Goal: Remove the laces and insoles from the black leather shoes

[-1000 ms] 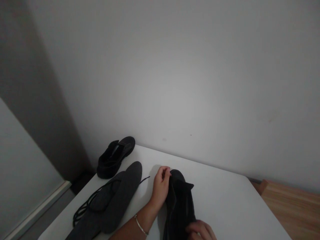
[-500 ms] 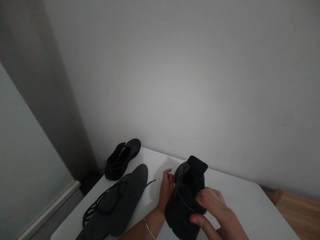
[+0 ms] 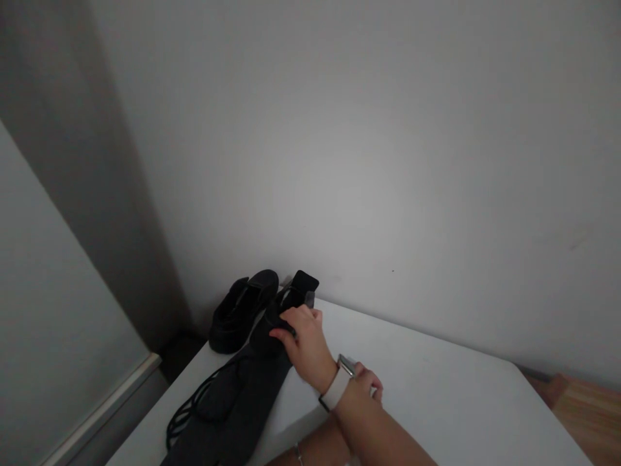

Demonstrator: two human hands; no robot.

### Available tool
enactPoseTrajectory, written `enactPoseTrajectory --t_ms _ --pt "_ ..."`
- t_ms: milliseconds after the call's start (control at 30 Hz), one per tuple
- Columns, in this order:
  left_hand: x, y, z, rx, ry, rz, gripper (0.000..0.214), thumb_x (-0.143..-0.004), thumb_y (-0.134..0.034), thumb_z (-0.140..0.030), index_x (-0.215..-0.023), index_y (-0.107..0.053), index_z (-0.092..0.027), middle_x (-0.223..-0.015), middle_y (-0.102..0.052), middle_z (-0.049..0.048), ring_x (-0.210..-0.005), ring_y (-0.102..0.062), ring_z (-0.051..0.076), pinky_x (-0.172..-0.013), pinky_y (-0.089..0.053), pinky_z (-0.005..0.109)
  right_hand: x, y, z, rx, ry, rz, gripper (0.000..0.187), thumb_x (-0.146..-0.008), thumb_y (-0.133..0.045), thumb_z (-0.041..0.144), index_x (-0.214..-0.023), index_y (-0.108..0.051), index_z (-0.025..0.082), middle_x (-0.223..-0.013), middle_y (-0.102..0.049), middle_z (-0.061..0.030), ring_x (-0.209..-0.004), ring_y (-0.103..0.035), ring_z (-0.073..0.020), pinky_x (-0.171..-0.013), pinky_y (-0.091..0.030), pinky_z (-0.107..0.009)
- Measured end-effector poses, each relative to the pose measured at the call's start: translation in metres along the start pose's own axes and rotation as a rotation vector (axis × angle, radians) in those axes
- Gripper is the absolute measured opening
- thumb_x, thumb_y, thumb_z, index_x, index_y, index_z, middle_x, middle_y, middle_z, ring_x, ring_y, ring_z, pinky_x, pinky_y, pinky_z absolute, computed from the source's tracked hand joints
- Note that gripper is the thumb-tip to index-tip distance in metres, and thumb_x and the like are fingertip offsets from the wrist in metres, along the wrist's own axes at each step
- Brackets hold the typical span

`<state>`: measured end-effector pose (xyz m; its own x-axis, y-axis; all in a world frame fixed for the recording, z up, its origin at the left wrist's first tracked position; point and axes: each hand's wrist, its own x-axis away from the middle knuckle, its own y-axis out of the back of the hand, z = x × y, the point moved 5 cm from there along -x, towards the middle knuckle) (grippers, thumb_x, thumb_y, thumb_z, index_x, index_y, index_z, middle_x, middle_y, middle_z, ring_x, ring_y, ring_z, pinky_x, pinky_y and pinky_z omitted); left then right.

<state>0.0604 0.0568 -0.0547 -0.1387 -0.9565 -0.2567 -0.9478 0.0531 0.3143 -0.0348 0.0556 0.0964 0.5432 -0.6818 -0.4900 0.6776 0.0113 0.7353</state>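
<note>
My right hand (image 3: pixel 301 340), wearing a watch (image 3: pixel 342 375) with a pale strap, grips a black shoe (image 3: pixel 266 327) by its heel end. The shoe's raised flap (image 3: pixel 305 282) points toward the wall. Right beside it on the left lies a second black shoe (image 3: pixel 233 323). Under the right forearm, my left hand (image 3: pixel 369 383) is partly covered; its visible fingers curl loosely and nothing shows in them. Below the shoes are flat dark grey pieces that look like insoles (image 3: pixel 237 414), with black shoelaces (image 3: pixel 191 408) lying over them.
Everything lies on a white table (image 3: pixel 436 382) pushed against a pale wall (image 3: pixel 359 181). On the left a white panel (image 3: pixel 58 310) stands near the table's edge. Wooden floor (image 3: pixel 592 411) shows past the right corner.
My right hand has carried the shoe leftward and set it beside the other one, partly over the insoles. My left hand has come away from the shoe and now sits beneath my right arm.
</note>
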Motion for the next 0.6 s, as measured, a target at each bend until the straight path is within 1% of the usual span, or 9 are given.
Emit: enactPoseTrajectory --t_ms 100,200,300,333,433,500,533,567,600 --pt "0.003 -0.005 0.005 -0.169 -0.032 0.079 0.006 -0.080 -0.073 -0.025 -0.079 -0.068 -0.021 -0.096 -0.067 0.0068 -0.101 -0.056 0.027 -0.092 -0.041 0.046 -0.001 -0.028 -0.001 0.027 0.038 0.077 0.015 -0.099 -0.060 0.034 -0.093 -0.066 0.021 -0.092 -0.073 0.0002 -0.095 -0.060 -0.0192 -0.086 -0.032 -0.038" --pt "0.005 -0.010 0.005 -0.262 -0.083 0.148 0.013 -0.069 -0.075 -0.020 -0.082 -0.071 -0.023 -0.099 -0.067 0.0082 -0.101 -0.053 0.030 -0.088 -0.037 0.045 0.002 -0.040 0.000 0.060 0.057 0.143 0.020 -0.099 -0.059 0.038 -0.090 -0.066 0.022 -0.089 -0.073 0.0002 -0.095 -0.059 -0.0202 -0.087 -0.033 -0.041" --pt "0.008 -0.017 0.002 -0.315 -0.145 0.211 0.019 -0.069 -0.075 -0.023 -0.088 -0.073 -0.022 -0.102 -0.068 0.0098 -0.101 -0.054 0.031 -0.085 -0.036 0.044 0.005 -0.037 0.006 0.088 0.046 0.170 0.015 -0.096 -0.064 0.036 -0.101 -0.066 0.023 -0.098 -0.072 -0.0027 -0.099 -0.059 -0.0229 -0.091 -0.035 -0.044" --pt "0.009 -0.019 0.000 -0.325 -0.168 0.231 0.020 -0.070 -0.075 -0.025 -0.090 -0.073 -0.022 -0.103 -0.068 0.0104 -0.101 -0.055 0.031 -0.085 -0.037 0.043 0.008 -0.033 0.009 0.103 0.037 0.157 0.019 -0.094 -0.066 0.033 -0.109 -0.065 0.022 -0.107 -0.071 -0.0050 -0.105 -0.058 -0.0245 -0.094 -0.035 -0.046" --pt "0.015 -0.028 -0.011 -0.337 -0.247 0.284 0.023 -0.073 -0.075 -0.032 -0.094 -0.073 -0.023 -0.105 -0.071 0.0110 -0.099 -0.058 0.031 -0.084 -0.037 0.043 0.022 -0.015 0.026 0.144 0.041 0.078 0.046 -0.090 -0.070 0.024 -0.133 -0.054 0.021 -0.133 -0.060 -0.0111 -0.124 -0.050 -0.0279 -0.106 -0.033 -0.052" --pt "0.022 -0.037 -0.021 -0.317 -0.335 0.332 0.023 -0.077 -0.073 -0.038 -0.098 -0.072 -0.027 -0.108 -0.073 0.0088 -0.099 -0.060 0.030 -0.086 -0.039 0.042 0.042 -0.006 0.046 0.114 0.151 0.068 0.043 -0.090 -0.069 0.023 -0.131 -0.056 0.026 -0.132 -0.061 -0.0077 -0.121 -0.054 -0.0260 -0.108 -0.037 -0.051" --pt "0.027 -0.042 -0.028 -0.300 -0.387 0.370 0.020 -0.081 -0.070 -0.039 -0.099 -0.072 -0.030 -0.110 -0.074 0.0070 -0.101 -0.062 0.029 -0.087 -0.040 0.041 0.056 -0.004 0.059 0.097 0.277 0.087 0.036 -0.092 -0.067 0.023 -0.126 -0.060 0.031 -0.129 -0.064 -0.0039 -0.116 -0.057 -0.0237 -0.103 -0.043 -0.048" --pt "0.032 -0.048 -0.034 -0.292 -0.431 0.434 0.016 -0.086 -0.067 -0.038 -0.100 -0.071 -0.033 -0.113 -0.074 0.0049 -0.103 -0.063 0.028 -0.088 -0.042 0.041 0.072 -0.004 0.071 0.097 0.397 0.151 0.031 -0.095 -0.063 0.023 -0.124 -0.062 0.034 -0.131 -0.063 -0.0033 -0.115 -0.059 -0.0231 -0.100 -0.047 -0.045" --pt "0.039 -0.055 -0.039 -0.292 -0.462 0.517 0.012 -0.091 -0.063 -0.037 -0.100 -0.071 -0.035 -0.117 -0.073 0.0030 -0.105 -0.063 0.026 -0.088 -0.044 0.040 0.087 -0.002 0.080 0.093 0.439 0.181 0.026 -0.096 -0.061 0.025 -0.121 -0.064 0.034 -0.132 -0.062 -0.0033 -0.114 -0.060 -0.0223 -0.098 -0.050 -0.043"
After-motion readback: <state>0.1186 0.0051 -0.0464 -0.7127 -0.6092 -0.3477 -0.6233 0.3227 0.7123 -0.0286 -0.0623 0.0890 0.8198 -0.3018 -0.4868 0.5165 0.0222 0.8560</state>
